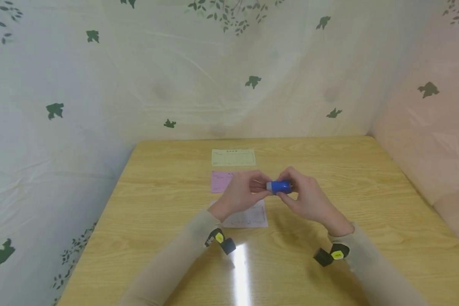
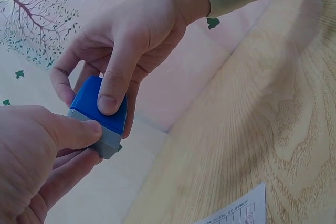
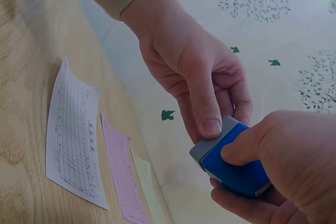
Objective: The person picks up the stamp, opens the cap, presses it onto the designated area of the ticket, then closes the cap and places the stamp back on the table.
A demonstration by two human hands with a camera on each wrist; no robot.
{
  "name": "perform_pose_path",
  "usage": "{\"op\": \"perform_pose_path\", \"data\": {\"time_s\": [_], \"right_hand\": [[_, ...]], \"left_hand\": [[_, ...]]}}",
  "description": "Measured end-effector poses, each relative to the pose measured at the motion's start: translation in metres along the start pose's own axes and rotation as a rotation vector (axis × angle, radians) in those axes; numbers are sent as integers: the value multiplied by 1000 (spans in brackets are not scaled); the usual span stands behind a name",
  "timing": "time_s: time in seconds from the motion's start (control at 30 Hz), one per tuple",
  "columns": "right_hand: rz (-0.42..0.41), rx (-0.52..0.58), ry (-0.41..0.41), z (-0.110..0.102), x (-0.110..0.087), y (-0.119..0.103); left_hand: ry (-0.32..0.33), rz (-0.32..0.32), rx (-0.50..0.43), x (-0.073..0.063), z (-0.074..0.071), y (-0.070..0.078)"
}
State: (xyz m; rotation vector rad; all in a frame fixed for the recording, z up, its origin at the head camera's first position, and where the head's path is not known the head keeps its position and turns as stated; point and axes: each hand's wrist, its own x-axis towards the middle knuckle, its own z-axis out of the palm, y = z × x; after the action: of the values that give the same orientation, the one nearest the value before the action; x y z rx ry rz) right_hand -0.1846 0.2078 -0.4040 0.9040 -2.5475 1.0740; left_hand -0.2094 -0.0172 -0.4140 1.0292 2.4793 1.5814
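Observation:
Both hands are on a small blue stamp [image 1: 282, 187] with a grey cap [image 3: 206, 149], held up above the table. My left hand [image 1: 238, 193] pinches the grey cap between thumb and fingers. The right hand [image 1: 310, 196] grips the blue body, its thumb lying on the broad face, as the left wrist view shows. Cap and body sit against each other with no gap that I can see. Below the hands lies a white printed form [image 1: 252, 217], partly covered by the left hand and wrist in the head view.
Behind the white form lie a pink slip [image 1: 219, 182] and a pale yellow-green slip [image 1: 233, 158], in a row on the wooden table [image 1: 157, 191]. A light curtain [image 1: 199, 85] with leaf and bird prints hangs around the table's back and sides.

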Motion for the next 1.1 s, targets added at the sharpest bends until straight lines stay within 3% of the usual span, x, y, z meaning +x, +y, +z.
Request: {"op": "perform_pose_path", "data": {"time_s": [0.37, 0.73, 1.1], "right_hand": [[-18, 11, 9, -1, 3, -2], [-25, 27, 3, -3, 6, -4], [-26, 22, 28, -5, 5, -3]], "left_hand": [[33, -49, -98, -2, -3, -2], [49, -84, -97, -1, -4, 1], [77, -43, -65, 1, -1, 4]]}}
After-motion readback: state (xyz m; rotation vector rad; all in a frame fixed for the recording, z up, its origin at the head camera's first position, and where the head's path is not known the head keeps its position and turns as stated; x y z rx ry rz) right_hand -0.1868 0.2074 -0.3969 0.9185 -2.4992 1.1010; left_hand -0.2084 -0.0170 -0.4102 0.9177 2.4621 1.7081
